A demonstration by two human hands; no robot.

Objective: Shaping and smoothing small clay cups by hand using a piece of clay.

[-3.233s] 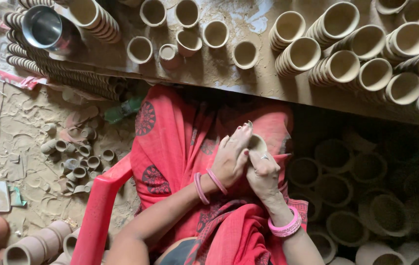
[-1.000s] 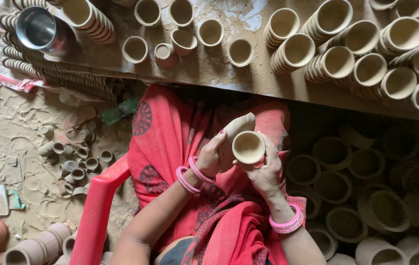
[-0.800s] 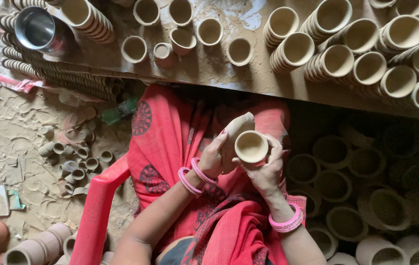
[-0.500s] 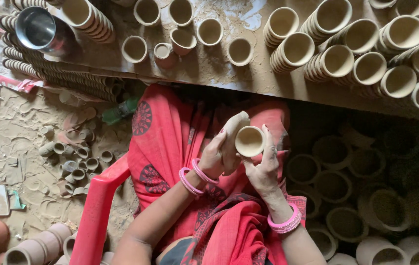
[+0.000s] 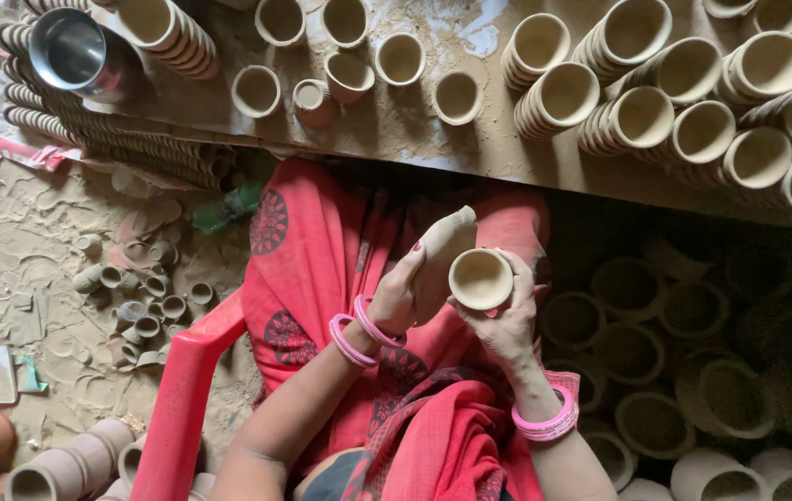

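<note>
My right hand [image 5: 507, 320] holds the little clay cup [image 5: 480, 278] mouth-up so I see inside; my left hand [image 5: 405, 292] grips the clay lump [image 5: 447, 243] beside it.

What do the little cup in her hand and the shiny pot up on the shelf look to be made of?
The cup, held in the right hand, looks like unfired clay: pale, matte, dusty. The pot seems to be polished metal, probably steel: bright and reflective.

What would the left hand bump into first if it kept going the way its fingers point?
The left hand points up-right along a clay lump it already holds. Past that, likely the board's edge, though depth is unclear.
</note>
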